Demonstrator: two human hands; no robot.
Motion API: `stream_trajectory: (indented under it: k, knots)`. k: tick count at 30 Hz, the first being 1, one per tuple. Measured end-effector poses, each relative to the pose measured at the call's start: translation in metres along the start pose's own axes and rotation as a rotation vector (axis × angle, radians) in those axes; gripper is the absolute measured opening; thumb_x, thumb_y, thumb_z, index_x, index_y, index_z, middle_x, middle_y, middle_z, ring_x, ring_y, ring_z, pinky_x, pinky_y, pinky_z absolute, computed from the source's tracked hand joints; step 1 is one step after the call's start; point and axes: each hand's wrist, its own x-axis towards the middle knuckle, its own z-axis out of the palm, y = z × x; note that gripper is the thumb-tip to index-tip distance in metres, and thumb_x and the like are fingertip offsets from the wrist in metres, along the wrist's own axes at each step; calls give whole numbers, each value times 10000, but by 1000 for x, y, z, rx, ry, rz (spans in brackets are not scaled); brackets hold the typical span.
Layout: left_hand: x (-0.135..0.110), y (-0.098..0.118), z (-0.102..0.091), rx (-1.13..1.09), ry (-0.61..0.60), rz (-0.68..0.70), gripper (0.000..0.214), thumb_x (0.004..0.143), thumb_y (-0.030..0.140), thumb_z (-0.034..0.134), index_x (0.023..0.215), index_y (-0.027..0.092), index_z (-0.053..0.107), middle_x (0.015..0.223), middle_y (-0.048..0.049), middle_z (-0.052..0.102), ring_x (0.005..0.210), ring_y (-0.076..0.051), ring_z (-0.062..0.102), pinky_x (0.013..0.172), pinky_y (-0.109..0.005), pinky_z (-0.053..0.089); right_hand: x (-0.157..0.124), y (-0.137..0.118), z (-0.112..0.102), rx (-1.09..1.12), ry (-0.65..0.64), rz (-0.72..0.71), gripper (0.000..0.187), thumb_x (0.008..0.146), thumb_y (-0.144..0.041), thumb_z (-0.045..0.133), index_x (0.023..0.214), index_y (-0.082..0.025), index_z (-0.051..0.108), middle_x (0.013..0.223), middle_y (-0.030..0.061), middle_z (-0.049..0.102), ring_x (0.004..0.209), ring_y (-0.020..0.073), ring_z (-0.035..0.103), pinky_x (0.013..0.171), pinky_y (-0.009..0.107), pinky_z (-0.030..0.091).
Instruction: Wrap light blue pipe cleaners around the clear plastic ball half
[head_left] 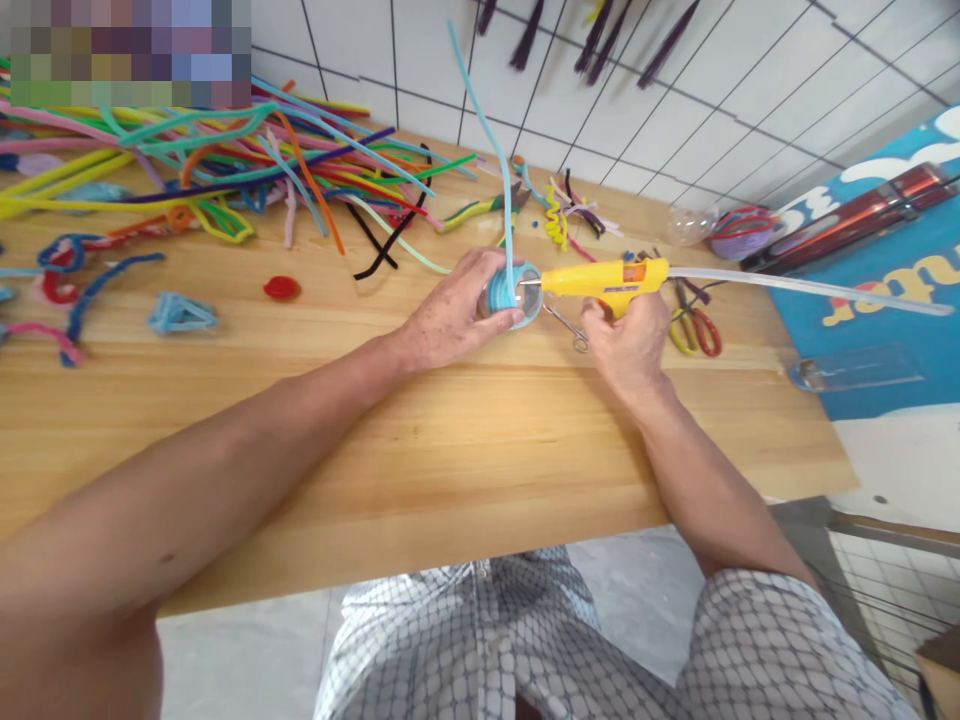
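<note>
Wood tabletop (420,450) spans mid-frame; white tiled wall (427,65) above. Left hand (459,308), angled up from lower left, curls round a blue-banded cup (500,292) at centre; right hand (630,340), right of centre, clasps yellow glue gun (592,279) pointed left at it.

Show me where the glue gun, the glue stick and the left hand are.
Glue gun (589,281): head view, on its yellow body.
Glue stick (810,286): head view, midway along it.
Left hand (454,308): head view, back of the hand.
</note>
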Motion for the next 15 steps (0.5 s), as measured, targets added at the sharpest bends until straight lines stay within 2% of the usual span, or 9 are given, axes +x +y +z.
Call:
stream_trajectory:
  k: [8,15]
  knots:
    - [0,-1,1,6,1,8,580,1045,515,726,1516,218,566,1517,-148,666,1444,-314,626,1231,-502,523,-1,-4,-1,38,-30,40,245,905,-326,651,1136,-247,664,1028,147,746,1020,363,750,954,568,611]
    - [0,1,-1,10,-6,5,585,1046,519,720,1520,219,554,1517,-149,664,1438,-312,628,1225,-506,532,0,-7,-3,38,-10,5,256,903,-326,685,1146,-252,661,1049,140,765,1042,358,755,986,559,613]
